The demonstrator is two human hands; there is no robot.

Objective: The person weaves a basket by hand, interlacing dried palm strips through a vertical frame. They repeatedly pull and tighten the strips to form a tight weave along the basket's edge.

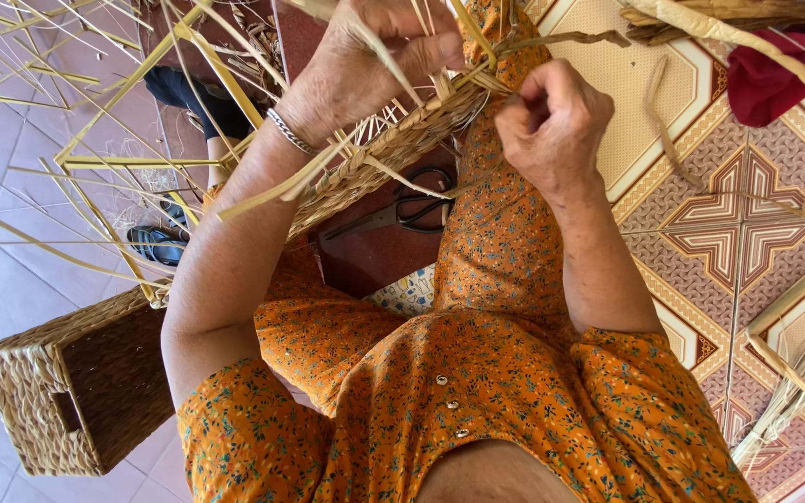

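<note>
Half-woven basket over lap — left hand clamped on its rim strands, right hand pinching one strand. Finished square basket on floor, interior shadowed — contents indiscernible. Scissors partly hidden beneath weaving.

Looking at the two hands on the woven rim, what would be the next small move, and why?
Probably the right hand should pull its pinched strand tight against the woven rim. The fist is closed on a thin strand right beside the rim, while the left hand presses the rim and loose strands from above, so the piece looks braced for a tightening pull.
</note>
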